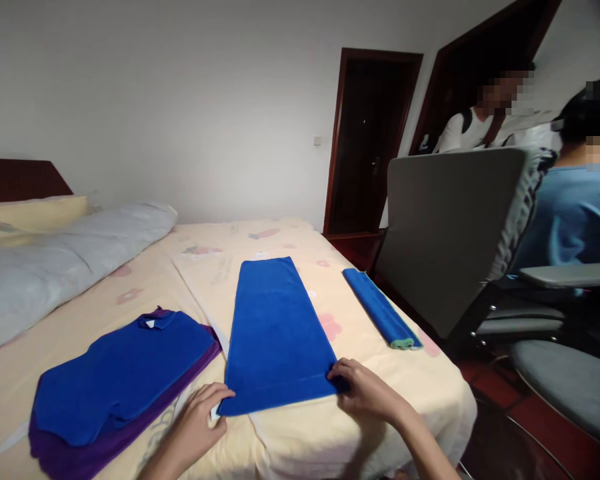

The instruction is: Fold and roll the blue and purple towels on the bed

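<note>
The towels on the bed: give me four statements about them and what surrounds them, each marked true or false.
1. The left hand and right hand touch the near corners of the flat blue towel. True.
2. The rolled towel lies left of the flat one. False: the rolled blue towel lies to its right.
3. Purple cloth shows beneath the blue cloth at left. True.
4. The chair beside the bed is red. False: the chair is gray.
</note>
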Available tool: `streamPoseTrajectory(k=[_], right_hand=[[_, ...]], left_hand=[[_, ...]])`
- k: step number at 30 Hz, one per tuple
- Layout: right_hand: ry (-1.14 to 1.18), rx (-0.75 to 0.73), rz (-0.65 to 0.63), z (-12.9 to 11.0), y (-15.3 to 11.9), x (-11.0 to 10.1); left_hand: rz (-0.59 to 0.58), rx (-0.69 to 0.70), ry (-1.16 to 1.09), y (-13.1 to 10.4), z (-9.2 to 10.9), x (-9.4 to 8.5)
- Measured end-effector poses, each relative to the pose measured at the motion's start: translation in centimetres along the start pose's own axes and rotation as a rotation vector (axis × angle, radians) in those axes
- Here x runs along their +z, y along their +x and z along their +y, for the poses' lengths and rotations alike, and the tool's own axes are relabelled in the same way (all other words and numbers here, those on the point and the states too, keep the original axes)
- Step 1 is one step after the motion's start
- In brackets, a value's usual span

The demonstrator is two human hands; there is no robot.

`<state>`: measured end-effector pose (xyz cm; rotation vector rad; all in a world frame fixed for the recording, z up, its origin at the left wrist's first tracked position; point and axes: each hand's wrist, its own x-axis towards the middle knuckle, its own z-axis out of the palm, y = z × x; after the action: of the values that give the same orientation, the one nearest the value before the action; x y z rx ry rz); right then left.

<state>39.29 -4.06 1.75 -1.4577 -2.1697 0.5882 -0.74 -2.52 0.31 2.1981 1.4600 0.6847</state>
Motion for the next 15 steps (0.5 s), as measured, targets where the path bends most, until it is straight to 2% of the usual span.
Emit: streamPoseTrajectory(k=[7, 15], right_hand=[[0.068, 0.131, 0.102, 0.5, 1.1, 0.1], [0.171, 0.277, 0.256, 1.8, 3.0, 1.7]], left_hand=[[0.058, -0.017, -0.070, 1.1, -0.4, 0.2], [0.144, -0.220, -0.054, 3.3, 0.0, 1.4]])
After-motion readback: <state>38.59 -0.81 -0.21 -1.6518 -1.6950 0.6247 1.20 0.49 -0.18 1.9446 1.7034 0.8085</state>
